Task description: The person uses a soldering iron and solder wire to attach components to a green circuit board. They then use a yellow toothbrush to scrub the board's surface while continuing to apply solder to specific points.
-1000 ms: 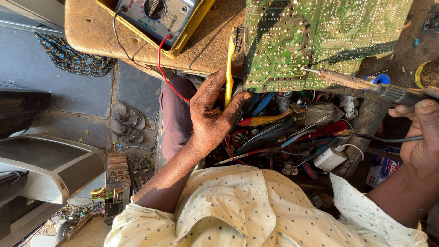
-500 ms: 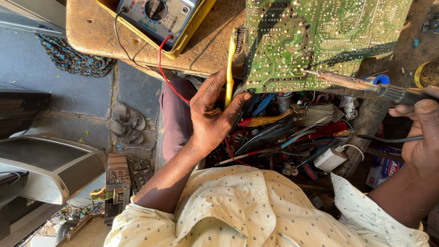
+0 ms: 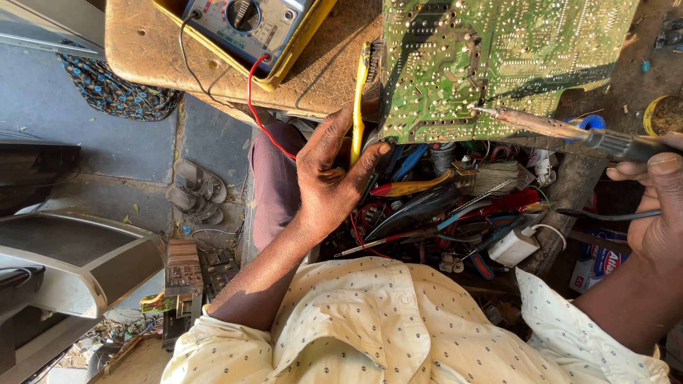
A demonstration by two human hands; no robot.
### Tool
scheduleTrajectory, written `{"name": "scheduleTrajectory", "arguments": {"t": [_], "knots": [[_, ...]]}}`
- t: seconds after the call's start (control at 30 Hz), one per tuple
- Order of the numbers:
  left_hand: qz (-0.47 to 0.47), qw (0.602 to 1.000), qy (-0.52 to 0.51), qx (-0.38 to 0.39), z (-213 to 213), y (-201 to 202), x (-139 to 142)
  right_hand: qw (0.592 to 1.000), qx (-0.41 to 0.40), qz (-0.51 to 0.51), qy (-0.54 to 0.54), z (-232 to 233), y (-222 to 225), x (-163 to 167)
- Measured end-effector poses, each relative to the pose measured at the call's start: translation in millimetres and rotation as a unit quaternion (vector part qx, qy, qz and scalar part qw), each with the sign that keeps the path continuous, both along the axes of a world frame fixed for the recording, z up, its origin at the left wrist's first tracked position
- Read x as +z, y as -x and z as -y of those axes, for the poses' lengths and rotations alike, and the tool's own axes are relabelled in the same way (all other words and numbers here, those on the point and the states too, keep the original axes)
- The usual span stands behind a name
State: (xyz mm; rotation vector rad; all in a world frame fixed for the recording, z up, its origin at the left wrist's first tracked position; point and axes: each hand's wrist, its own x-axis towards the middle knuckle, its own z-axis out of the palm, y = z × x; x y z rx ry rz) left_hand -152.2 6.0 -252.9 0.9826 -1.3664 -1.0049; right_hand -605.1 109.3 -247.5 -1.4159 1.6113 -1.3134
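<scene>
I saw the left hand (image 3: 331,181) raised palm-up at the board's (image 3: 498,64) lower left edge, its grip pinching a yellow tool (image 3: 358,107). The right hand (image 3: 658,206) had its grip clenched on a soldering iron (image 3: 562,131), tip on the board. The board lay on a worn bench (image 3: 142,50) beside a meter (image 3: 245,25); sandals (image 3: 199,188) sat on the floor.
</scene>
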Motion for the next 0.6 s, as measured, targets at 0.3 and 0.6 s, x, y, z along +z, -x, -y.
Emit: {"name": "scheduleTrajectory", "arguments": {"t": [0.3,0.6], "knots": [[0.006,1.0,0.012,0.003,-0.8,-0.8,1.0,1.0,0.006,0.021,-0.001,0.2,-1.9,2.5],[-0.007,1.0,0.003,0.0,-1.7,-0.7,0.4,0.999,-0.004,0.04,-0.004,1.2,-0.7,0.1]]}}
